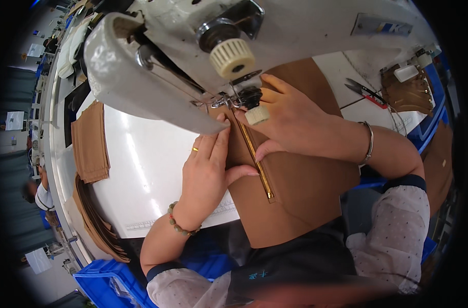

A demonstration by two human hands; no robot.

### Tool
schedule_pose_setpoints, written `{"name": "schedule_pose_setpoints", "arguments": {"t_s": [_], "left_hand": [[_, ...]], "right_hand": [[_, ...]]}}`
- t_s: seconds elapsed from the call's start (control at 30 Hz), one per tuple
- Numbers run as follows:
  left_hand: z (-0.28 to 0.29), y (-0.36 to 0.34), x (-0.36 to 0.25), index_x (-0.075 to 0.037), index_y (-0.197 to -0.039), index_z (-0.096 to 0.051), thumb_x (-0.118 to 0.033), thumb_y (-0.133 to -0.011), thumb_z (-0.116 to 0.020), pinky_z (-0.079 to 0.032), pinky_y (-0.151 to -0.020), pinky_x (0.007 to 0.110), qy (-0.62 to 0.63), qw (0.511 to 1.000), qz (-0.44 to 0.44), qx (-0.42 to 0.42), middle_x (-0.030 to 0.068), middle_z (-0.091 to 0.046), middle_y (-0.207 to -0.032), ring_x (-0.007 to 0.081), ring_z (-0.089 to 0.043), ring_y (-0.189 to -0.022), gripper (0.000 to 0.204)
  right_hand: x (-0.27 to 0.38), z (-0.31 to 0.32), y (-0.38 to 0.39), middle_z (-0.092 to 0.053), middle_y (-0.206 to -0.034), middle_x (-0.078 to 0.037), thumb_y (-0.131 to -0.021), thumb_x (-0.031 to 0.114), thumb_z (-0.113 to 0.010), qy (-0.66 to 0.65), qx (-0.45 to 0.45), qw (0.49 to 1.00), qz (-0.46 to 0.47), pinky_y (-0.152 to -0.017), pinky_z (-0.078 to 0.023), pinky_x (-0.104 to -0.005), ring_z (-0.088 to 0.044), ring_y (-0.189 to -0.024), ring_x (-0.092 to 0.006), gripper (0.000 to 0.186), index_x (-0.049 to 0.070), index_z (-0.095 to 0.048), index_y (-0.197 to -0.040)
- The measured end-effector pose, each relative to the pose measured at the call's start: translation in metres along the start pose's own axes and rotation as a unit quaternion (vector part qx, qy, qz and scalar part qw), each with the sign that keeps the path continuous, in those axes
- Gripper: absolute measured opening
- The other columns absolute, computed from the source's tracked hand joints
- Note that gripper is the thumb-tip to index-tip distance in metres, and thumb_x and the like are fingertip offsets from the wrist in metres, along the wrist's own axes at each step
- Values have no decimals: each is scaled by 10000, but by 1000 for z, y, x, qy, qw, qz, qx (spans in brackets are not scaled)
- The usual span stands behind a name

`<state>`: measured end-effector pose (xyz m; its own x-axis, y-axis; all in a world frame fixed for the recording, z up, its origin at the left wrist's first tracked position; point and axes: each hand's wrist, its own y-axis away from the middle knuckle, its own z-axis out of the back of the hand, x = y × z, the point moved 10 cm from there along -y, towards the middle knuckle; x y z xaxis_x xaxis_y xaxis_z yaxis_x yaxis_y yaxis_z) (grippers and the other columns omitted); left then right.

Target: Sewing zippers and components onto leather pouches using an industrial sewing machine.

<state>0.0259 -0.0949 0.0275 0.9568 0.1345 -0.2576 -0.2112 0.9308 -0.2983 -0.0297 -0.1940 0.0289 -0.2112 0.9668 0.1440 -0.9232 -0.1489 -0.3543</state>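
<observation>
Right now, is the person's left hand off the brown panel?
No, the left hand has its thumb on the brown panel, beside the gold zipper.

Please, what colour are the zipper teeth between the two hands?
Gold. The zipper teeth show best in the head view.

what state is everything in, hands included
left hand: open, fingers and thumb on panel
right hand: open, spread on panel
panel: spread out under both hands
zipper: looks closed
machine: running or stopped, can't tell
snips: lying unheld
brown pieces: stacked
bin: open-topped
</observation>
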Motion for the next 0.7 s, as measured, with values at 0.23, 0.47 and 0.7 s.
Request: {"name": "schedule_pose_setpoints", "arguments": {"t_s": [0.23,0.47,0.7], "left_hand": [[-4,-3,-5,112,-1376,-566,-477,-652,-835,-531,-992,398,-22,999,-2,23,205,-605,-1416,358,-624,-1166,971],[-8,-9,-10,76,-1393,-573,-530,-657,-797,-521,-1016,394,-60,996,-18,60,180,-626,-1397,343,-617,-1208,979],[-7,-11,-11,118,-1342,-598,-540,-659,-770,-512,-1020,397,-71,995,-36,65,194,-640,-1383,339,-620,-1211,963]], "right_hand": [[6,-6,-1,-673,-1301,-83,-730,540,-807,27,25,999,32,-1067,-432,-424,-617,-1071,-230,668,51,-699,-1172],[7,-1,0,-680,-1296,-85,-751,551,-781,45,-16,998,43,-1058,-439,-413,-613,-1080,-231,634,58,-705,-1142],[6,-5,0,-675,-1286,-64,-731,540,-796,36,-15,998,46,-1055,-442,-420,-612,-1044,-227,626,65,-702,-1129]]}}
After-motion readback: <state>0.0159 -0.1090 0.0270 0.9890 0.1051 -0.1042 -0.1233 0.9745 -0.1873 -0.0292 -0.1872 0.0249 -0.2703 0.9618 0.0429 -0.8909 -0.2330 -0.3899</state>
